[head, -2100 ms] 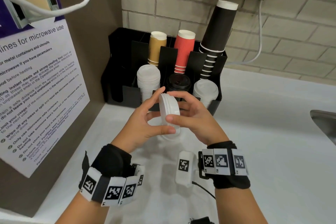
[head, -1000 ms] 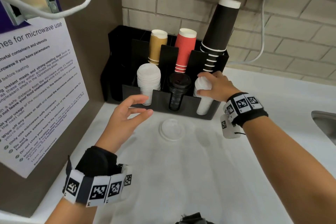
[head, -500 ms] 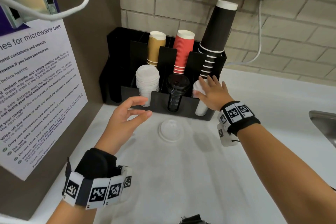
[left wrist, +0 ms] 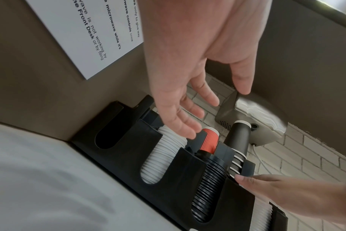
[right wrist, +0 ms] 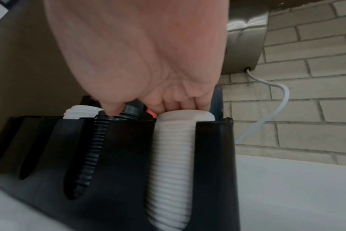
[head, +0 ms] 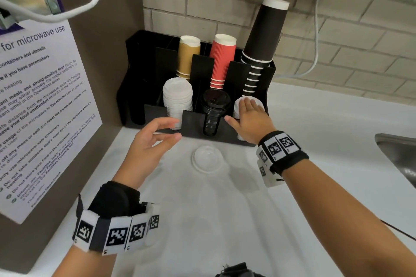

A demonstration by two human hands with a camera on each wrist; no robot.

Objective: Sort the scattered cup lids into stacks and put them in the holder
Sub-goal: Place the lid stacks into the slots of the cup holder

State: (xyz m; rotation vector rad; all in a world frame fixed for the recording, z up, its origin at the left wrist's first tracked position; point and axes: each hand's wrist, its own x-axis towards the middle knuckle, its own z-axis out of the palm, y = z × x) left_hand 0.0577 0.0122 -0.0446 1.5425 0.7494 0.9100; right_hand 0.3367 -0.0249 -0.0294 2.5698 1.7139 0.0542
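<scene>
At the black holder point(head: 227, 135) against the brick wall, the right hand point(head: 249, 119) now lies flat on the white lid stack point(right wrist: 174, 156) in the rightmost front slot, fingers straight and pressing down, where two seconds ago both hands were squaring a bundle of white lids over the tabletop point(head: 225, 220). That bundle has since gone into the slot, and the grip that carried it has loosened into an open palm. The left hand point(head: 148, 144), empty, hovers in front of the holder with its fingers apart and lightly bent, much as it did a second ago. Two other front slots are filled: a taller stack of white lids point(head: 177, 101) on the left and black lids point(head: 215, 110) in the middle, with paper cups point(head: 222, 60) standing behind. One clear lid point(head: 207, 159) remains alone on the tabletop, just in front of the holder and between the two hands. By the look of it the sorting is nearly finished; that last lid appears to be all that is left to place, and no matching clear stack is visible.
</scene>
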